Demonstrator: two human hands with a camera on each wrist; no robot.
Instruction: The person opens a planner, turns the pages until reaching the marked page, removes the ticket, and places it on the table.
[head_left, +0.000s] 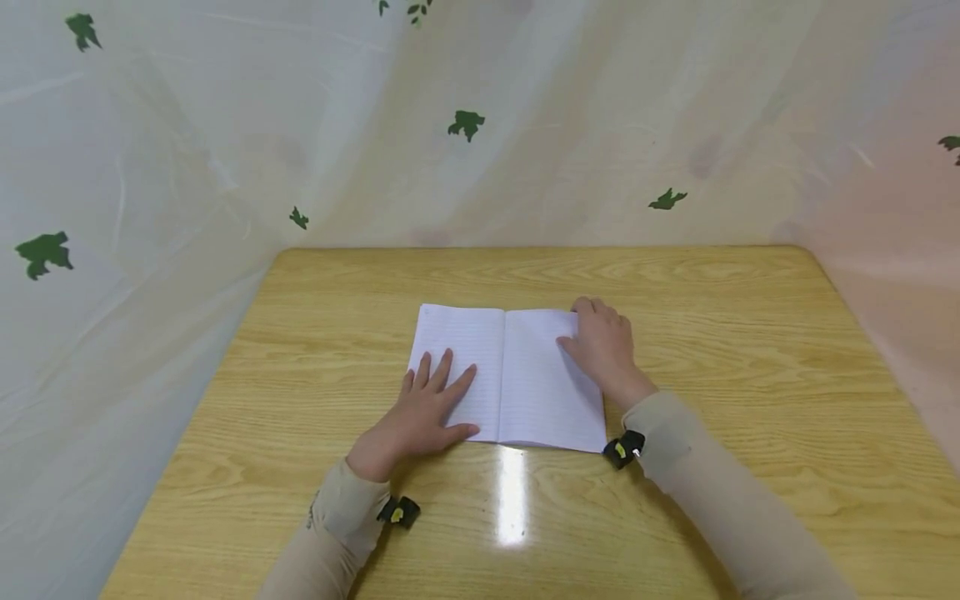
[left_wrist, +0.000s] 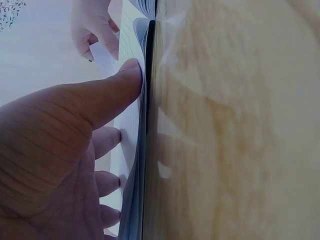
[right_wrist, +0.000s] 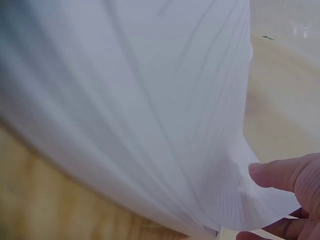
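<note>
At the left, the left hand (head_left: 416, 421) is lying on the left page (head_left: 465, 333) of the open book (head_left: 517, 417). Its fingers are lying spread and are pointing mostly to the far side, while its thumb is pointing to the right, along the near edge. The book itself is resting on the worktop (head_left: 300, 350), between the two hands.

In the middle, the fold (head_left: 502, 367) is running from the near edge to the far edge, pointing away from the person. The long side of each page is going the same way.

To the right of the fold, the right page (head_left: 543, 367) is lying wide across, and its far outer corner is meeting the right hand (head_left: 602, 342). In the right wrist view, the paper is curving up there, and the hand is pinching it: the thumb is standing on the front, and the other fingers are passing behind. I cannot tell how many leaves they are taking.

In my judgement, the coming move is depending on this relation: from the right fingers, the page is extending to the left and toward the person, with the fold on its far left side. The right hand is being nearer to the free edge; the left one is covering the opposite page.
</note>
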